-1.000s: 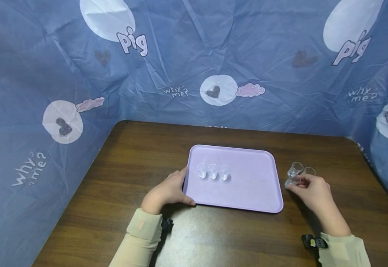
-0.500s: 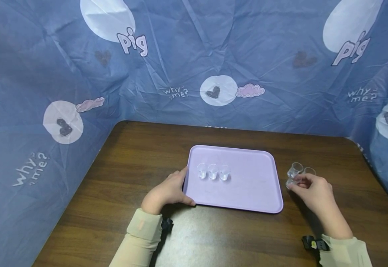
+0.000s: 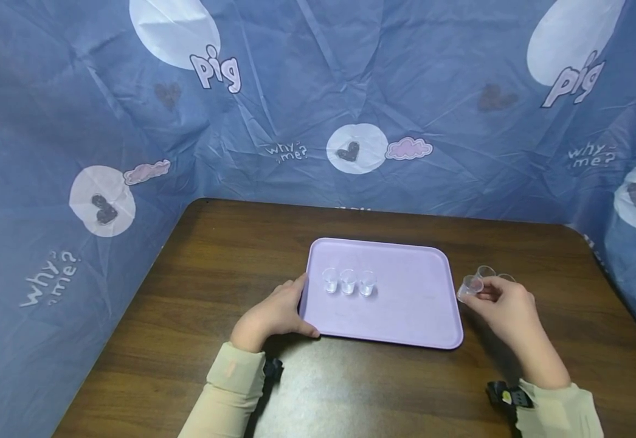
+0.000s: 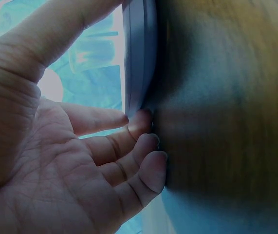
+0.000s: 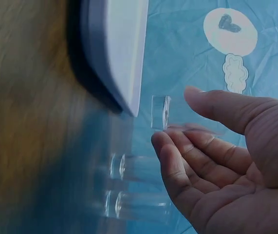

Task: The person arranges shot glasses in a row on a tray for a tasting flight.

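A small clear shot glass (image 3: 470, 286) is pinched between the thumb and fingers of my right hand (image 3: 509, 307), just off the right edge of the lilac tray (image 3: 405, 310). In the right wrist view, the base of this glass (image 5: 159, 112) points toward the tray, above the table. My left hand (image 3: 276, 313) spreads around the tray's near left corner, its thumb at the front edge and its fingers along the left side. Left wrist view shows the fingertips (image 4: 153, 170) low by the tabletop, with one finger touching the rim. Three glasses (image 3: 348, 282) stand in a row on the tray's left half.
Two more clear glasses stand on the table behind my right hand: one glass (image 3: 485, 271) and another glass (image 3: 506, 277) partly hidden by the hand. The brown wooden table (image 3: 214, 261) ends at a blue printed cloth (image 3: 274, 109) behind and at both sides.
My right hand has lifted the glass from the table beside the other two and moved it slightly left, toward the tray. The left hand and tray keep their places.
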`<state>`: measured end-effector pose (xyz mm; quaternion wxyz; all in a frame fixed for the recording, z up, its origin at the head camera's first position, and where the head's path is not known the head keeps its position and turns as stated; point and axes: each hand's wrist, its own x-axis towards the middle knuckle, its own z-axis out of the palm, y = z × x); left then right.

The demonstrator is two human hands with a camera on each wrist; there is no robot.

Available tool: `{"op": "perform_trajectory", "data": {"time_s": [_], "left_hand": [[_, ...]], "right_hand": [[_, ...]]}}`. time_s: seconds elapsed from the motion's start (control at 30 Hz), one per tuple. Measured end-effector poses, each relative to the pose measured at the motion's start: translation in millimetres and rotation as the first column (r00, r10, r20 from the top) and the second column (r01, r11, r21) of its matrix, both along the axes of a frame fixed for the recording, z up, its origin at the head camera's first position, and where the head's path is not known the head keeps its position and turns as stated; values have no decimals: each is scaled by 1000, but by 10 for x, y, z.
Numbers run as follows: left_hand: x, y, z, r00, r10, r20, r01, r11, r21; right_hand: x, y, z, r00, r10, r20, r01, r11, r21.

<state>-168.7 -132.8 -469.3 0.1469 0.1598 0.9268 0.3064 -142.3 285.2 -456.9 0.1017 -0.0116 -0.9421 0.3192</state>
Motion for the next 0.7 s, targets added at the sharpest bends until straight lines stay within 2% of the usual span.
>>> {"op": "perform_trajectory", "data": {"time_s": [0.43, 0.7], "left_hand": [[-7, 11, -13, 1000, 6, 7, -6, 1000, 4], [-8, 5, -8, 1000, 3, 3, -3, 1000, 5]], "right_hand": [[-109, -351, 11, 993, 119, -4, -119, 990, -73], [-185, -608, 34, 984, 174, 30, -170, 981, -94]]}}
